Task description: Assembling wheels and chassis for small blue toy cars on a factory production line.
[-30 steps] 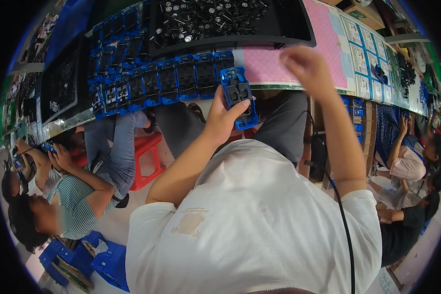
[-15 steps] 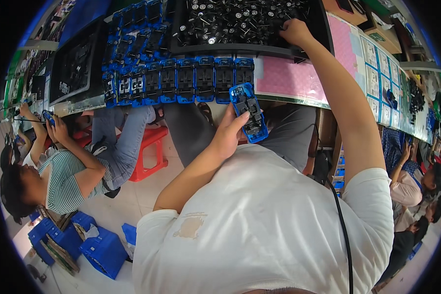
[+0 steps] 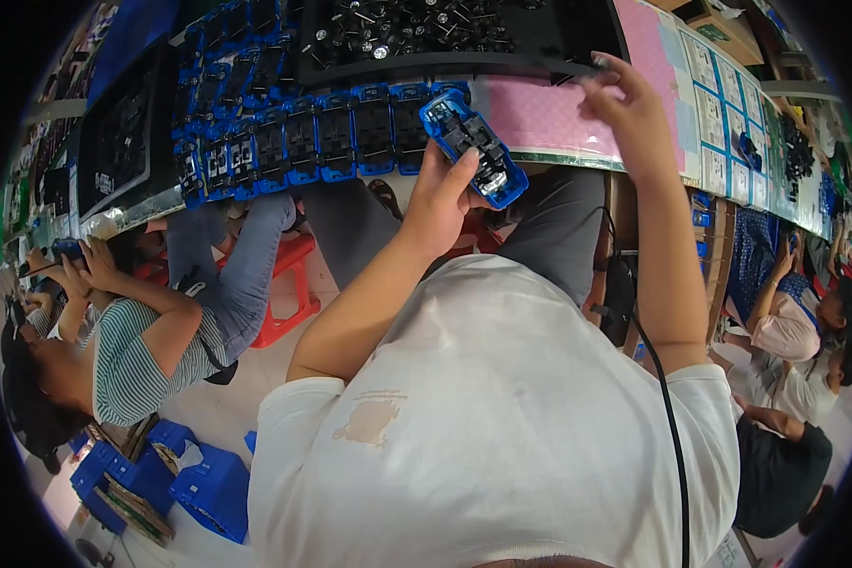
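Blue casing (image 3: 483, 145), at our 12 o'clock, is grasped in our left hand (image 3: 437, 201), thumb on top, while our right hand (image 3: 628, 102), at 1 o'clock near the black tray (image 3: 445, 65), is half curled, its hold one we cannot tell.

You wear this fisheye camera on your head — the left one of a side-by-side pair — and it looks steeply down your own front. Your white shirt (image 3: 511, 407) sits nearest, filling the lower middle; your left hand (image 3: 442, 192) and right hand (image 3: 636, 115) show farther out, above centre. The workbench (image 3: 563, 158) bends across the top, while a co-worker in a striped top (image 3: 132, 364) appears toward the left rim.
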Motion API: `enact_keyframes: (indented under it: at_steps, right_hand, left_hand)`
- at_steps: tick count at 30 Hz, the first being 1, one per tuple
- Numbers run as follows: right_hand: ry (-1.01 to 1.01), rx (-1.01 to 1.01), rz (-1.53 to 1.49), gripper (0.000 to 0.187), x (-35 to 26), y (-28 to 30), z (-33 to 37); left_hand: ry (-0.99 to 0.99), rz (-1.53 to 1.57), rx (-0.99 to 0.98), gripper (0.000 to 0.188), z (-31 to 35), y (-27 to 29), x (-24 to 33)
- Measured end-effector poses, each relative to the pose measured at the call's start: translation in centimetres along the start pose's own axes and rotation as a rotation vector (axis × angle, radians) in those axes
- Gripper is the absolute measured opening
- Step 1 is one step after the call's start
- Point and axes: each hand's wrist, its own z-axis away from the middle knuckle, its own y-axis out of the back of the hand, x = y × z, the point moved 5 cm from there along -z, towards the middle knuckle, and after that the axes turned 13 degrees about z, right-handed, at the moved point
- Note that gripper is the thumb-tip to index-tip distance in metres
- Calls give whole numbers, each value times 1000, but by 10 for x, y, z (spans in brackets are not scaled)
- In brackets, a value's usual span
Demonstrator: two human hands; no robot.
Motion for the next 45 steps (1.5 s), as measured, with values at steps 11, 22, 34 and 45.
enact_keyframes:
  at_steps: [11, 22, 34, 45]
  right_hand:
    - [427, -55, 430, 28, -35, -63, 112]
    - [420, -133, 340, 28, -47, -59, 126]
    - [172, -48, 393, 14, -27, -65, 121]
    - [201, -81, 383, 21, -27, -66, 108]
  left_hand:
    - [-52, -151, 42, 39, 19, -1, -13]
    - [-45, -118, 27, 50, 35, 1, -16]
    - [-60, -120, 36, 49, 39, 1, -22]
    - [-69, -96, 45, 51, 30, 3, -21]
